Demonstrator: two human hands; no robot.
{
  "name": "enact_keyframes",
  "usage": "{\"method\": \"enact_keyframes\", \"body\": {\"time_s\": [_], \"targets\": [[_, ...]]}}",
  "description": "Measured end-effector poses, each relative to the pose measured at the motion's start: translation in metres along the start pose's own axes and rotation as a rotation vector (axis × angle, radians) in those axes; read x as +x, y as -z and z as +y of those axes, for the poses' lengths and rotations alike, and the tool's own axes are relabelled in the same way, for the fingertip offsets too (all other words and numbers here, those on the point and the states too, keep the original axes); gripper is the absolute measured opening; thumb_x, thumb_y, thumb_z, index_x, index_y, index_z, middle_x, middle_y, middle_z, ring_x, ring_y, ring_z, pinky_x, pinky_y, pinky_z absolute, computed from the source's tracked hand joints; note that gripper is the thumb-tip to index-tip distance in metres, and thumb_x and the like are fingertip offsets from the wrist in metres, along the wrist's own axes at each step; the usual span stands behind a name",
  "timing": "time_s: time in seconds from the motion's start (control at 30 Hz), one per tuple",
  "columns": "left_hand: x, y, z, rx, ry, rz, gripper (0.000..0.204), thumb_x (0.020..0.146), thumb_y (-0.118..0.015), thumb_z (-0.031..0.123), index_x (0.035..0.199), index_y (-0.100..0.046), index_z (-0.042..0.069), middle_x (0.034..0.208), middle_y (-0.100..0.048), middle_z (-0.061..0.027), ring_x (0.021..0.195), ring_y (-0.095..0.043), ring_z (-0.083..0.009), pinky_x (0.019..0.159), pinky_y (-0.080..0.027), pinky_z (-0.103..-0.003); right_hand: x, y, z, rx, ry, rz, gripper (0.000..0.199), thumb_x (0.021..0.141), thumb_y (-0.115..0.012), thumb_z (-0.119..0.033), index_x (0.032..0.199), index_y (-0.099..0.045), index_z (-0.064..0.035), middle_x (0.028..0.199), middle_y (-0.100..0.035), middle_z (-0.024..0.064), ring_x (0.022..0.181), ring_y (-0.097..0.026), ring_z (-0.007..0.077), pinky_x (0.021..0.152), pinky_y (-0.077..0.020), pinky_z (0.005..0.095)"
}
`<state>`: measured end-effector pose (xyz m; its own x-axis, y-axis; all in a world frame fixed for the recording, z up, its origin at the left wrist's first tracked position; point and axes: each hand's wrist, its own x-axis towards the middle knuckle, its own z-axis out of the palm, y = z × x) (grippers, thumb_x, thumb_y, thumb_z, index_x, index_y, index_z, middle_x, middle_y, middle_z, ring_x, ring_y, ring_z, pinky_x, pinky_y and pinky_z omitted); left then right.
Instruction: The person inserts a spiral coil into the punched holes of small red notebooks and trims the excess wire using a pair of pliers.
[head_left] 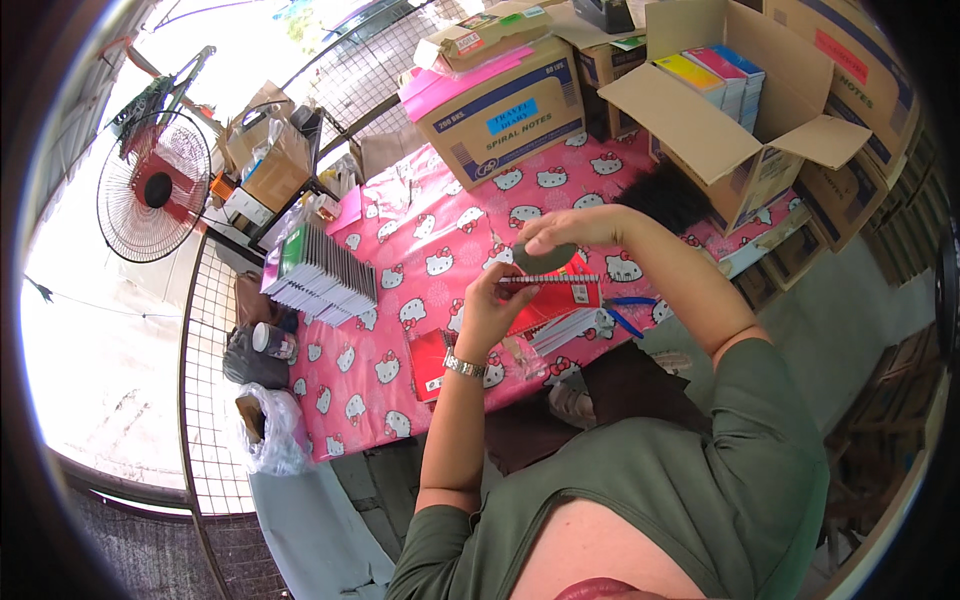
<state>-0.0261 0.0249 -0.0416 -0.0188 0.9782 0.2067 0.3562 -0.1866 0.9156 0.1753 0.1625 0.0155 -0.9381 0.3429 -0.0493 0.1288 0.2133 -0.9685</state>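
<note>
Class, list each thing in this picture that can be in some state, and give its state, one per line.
Red spiral notebook: shut, held in both hands.
Left hand: grip shut on notebook.
Right hand: grip shut on notebook's top edge.
Cardboard box of coloured books: flaps open.
Large printed box: closed.

A red spiral-bound notebook point(553, 293) held level above the pink table, wire spine up, beneath a grey disc point(545, 257)

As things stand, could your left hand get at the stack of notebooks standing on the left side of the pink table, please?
Probably yes. The notebooks stand unobstructed on the table, with only bare pink cloth between them and the left hand. That hand, though, holds a red spiral notebook, so it would need to let go first.
</note>
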Motion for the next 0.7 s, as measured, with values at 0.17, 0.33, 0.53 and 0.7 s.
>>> {"method": "enact_keyframes", "body": {"time_s": [0.17,0.33,0.53,0.7], "targets": [[-0.003,0.003,0.015,0.098,0.063,0.156,0.017,0.090,-0.071,0.003,0.103,-0.062,-0.001,0.088,-0.064,-0.0038,0.071,-0.061,-0.0078,0.061,-0.052,-0.022,0.029,0.039,0.097,-0.123,-0.162,0.333,0.054,0.081,-0.071,-0.058,0.094,-0.070,-0.0051,0.109,-0.059,0.0156,0.106,-0.059,0.0209,0.083,-0.0495,0.0355],[-0.014,-0.003,0.005,-0.148,-0.010,0.339,0.013,0.096,-0.066,0.009,0.102,-0.063,-0.002,0.085,-0.061,-0.0026,0.063,-0.057,-0.0075,0.051,-0.052,-0.023,0.030,-0.013,0.242,-0.612,-0.443,0.747,0.058,0.074,-0.075,-0.061,0.108,-0.069,-0.0137,0.120,-0.061,0.0213,0.118,-0.056,0.0393,0.104,-0.0438,0.0446],[-0.011,-0.012,0.006,0.211,0.054,0.271,0.020,0.096,-0.065,0.015,0.105,-0.062,-0.003,0.089,-0.067,-0.0141,0.066,-0.067,-0.0159,0.048,-0.053,-0.028,-0.015,-0.020,0.213,-0.332,-0.029,1.194,0.044,0.084,-0.073,-0.037,0.118,-0.064,-0.0110,0.115,-0.062,0.0156,0.115,-0.057,0.0352,0.105,-0.0408,0.0437],[-0.011,-0.024,-0.005,0.166,-0.094,0.353,0.018,0.094,-0.068,0.012,0.099,-0.061,-0.004,0.091,-0.070,-0.0178,0.069,-0.070,-0.0167,0.053,-0.055,-0.028,-0.028,-0.041,0.016,-0.770,0.473,0.925,0.038,0.084,-0.072,-0.024,0.119,-0.065,-0.0132,0.118,-0.065,0.0104,0.119,-0.057,0.0278,0.112,-0.0307,0.0516]]}}
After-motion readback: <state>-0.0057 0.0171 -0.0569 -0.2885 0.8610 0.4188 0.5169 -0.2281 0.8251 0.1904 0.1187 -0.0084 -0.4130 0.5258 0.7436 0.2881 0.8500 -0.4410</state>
